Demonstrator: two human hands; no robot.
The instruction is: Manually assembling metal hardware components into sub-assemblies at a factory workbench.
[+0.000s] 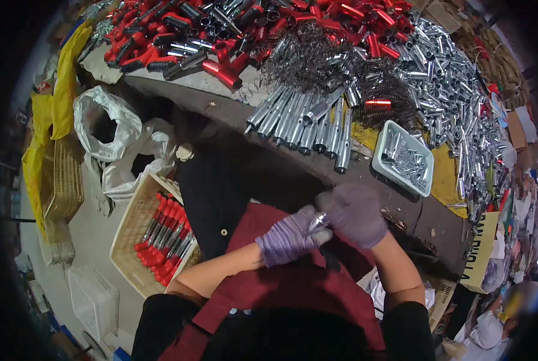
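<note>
In a purple knitted glove, my left hand (288, 238) is closed around a shiny metal tube (319, 222), of which only a short piece shows. Just to its right, my right hand (358, 215), gloved alike, comes over the tube's end. Motion smears its fingers, so whether it grips anything is unclear. Beyond both hands, a row of long silver tubes (308, 123) lies at the bench's near edge. A pale tray (377, 163) of small metal pins and sleeves sits to the right of that row.
Red and black handles (154, 42) pile up at the back left. Tangled wire springs (308, 57) lie mid-bench, with loose silver sleeves (443, 84) heaped at right. A cream crate (126, 243) with finished-looking red-ended tools (166, 234) stands at my left, near white sacks (106, 123).
</note>
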